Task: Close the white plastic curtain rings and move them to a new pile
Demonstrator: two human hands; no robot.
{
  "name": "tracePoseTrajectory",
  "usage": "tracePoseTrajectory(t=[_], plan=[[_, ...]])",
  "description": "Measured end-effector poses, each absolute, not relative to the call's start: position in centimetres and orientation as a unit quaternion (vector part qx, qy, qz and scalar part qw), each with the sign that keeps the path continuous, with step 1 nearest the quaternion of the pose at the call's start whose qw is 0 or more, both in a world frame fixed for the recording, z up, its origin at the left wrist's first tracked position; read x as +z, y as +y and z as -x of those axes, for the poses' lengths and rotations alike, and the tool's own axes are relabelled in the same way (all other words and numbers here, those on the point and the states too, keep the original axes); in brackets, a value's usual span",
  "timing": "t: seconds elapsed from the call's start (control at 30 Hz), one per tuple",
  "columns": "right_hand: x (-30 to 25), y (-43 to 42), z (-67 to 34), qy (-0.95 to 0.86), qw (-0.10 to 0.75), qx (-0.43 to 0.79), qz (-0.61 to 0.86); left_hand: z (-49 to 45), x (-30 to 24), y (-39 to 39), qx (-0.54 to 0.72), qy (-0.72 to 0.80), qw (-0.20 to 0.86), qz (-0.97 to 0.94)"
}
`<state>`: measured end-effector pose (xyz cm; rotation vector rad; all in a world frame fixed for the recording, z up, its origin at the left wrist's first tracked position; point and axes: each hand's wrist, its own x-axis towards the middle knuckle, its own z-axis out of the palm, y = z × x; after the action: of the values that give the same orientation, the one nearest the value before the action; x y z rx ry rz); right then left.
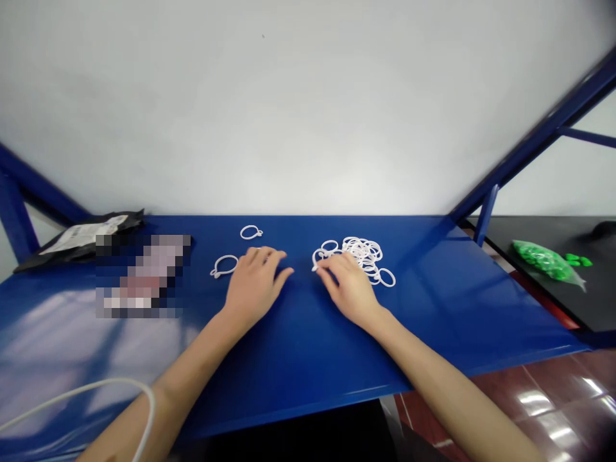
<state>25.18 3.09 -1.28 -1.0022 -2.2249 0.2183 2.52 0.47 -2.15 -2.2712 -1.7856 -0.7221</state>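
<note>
A heap of white plastic rings (363,255) lies on the blue table (308,346), right of centre. My right hand (347,285) rests at the heap's left edge, fingers bent, fingertips touching a ring there. My left hand (255,282) lies flat on the table with fingers stretched out and holds nothing. One loose white ring (224,265) sits just left of its fingers, and another loose ring (251,232) lies farther back.
A black packet with a white label (81,239) lies at the back left, beside a blurred patch. A white cable (96,391) crosses my left forearm. To the right, a black surface holds a bag of green parts (546,260). Blue frame struts rise on both sides.
</note>
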Motion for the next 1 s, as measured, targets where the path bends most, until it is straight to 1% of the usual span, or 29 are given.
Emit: tracePoseTrajectory(t=[0.1,0.13,0.2,0.27,0.33,0.4,0.5,0.53,0.6,0.7,0.8,0.9,1.0], plan=[[-1.2,5.2,-26.5,-0.828,0.376,-0.034,0.416,-1.1,-2.0,1.0,-0.142,-0.704,0.114,0.686],[-1.2,5.9,-27.0,-0.815,0.375,-0.06,0.438,-0.8,-1.9,1.0,-0.118,-0.717,0.114,0.678],[-1.5,6.8,-27.6,-0.807,0.343,-0.1,0.47,-0.4,-1.8,0.9,-0.091,-0.719,0.111,0.68],[-1.8,7.2,-28.0,-0.807,0.307,-0.122,0.489,-0.5,-1.7,0.8,-0.085,-0.709,0.112,0.691],[-1.9,7.1,-28.1,-0.806,0.292,-0.132,0.498,-0.7,-1.7,0.7,-0.09,-0.696,0.111,0.703],[-1.7,6.8,-28.0,-0.799,0.3,-0.134,0.503,-0.9,-1.7,0.7,-0.105,-0.686,0.107,0.712],[-1.2,5.7,-27.5,-0.795,0.335,-0.121,0.49,-1.4,-1.6,0.5,-0.155,-0.668,0.077,0.724],[-1.0,5.2,-27.3,-0.799,0.347,-0.106,0.48,-1.6,-1.5,0.4,-0.179,-0.656,0.053,0.731],[-0.8,4.1,-26.6,-0.814,0.362,-0.054,0.45,-2.2,-1.2,0.1,-0.234,-0.618,-0.028,0.75],[-0.9,2.5,-25.4,-0.848,0.361,0.082,0.38,-3.1,-0.7,-0.5,-0.292,-0.546,-0.192,0.761],[-1.0,1.6,-24.5,-0.853,0.33,0.227,0.334,-3.6,-0.3,-1.0,-0.311,-0.489,-0.324,0.748],[-1.1,1.6,-24.3,-0.817,0.306,0.33,0.362,-3.7,-0.1,-1.2,-0.33,-0.469,-0.385,0.723],[-1.2,1.8,-24.4,-0.755,0.326,0.416,0.388,-3.7,-0.2,-1.1,-0.353,-0.481,-0.402,0.694]])
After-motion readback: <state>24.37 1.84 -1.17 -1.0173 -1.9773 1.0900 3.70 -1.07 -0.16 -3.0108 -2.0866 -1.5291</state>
